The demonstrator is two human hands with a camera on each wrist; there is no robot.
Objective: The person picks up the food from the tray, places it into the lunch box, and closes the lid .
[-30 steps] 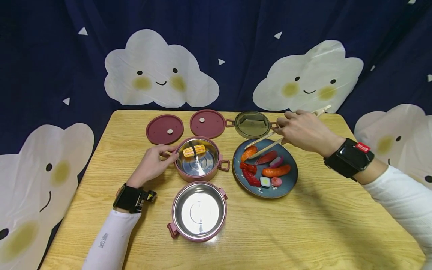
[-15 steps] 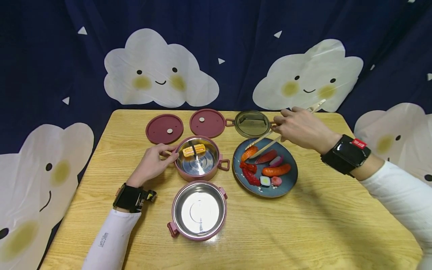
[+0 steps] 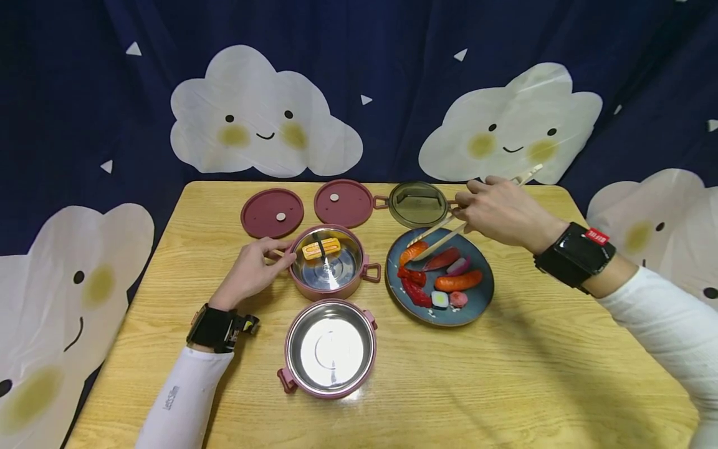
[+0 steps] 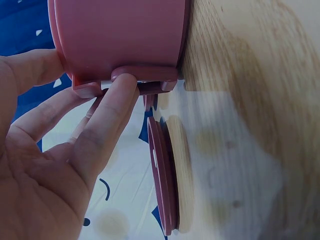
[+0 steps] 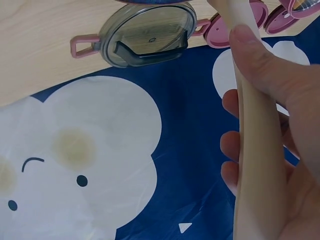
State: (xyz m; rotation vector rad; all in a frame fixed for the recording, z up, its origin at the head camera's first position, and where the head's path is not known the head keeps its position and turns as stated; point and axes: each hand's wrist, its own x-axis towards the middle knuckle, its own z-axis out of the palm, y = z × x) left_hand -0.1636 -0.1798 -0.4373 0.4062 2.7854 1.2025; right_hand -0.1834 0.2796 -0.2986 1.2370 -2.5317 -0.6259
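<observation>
Your right hand [image 3: 499, 212] grips the chopsticks [image 3: 440, 244], their tips spread on either side of the orange sushi [image 3: 413, 252], well beyond your fingers. It lies on the blue plate [image 3: 478, 257], near the edge; you cannot tell whether both tips touch it. Your left hand [image 3: 251, 269] pinches the handle [image 4: 145, 73] of the pink pot [image 4: 120, 35].

The right grip [image 3: 502, 212] holds sticks [image 3: 441, 242] over a plate [image 3: 477, 303].
</observation>
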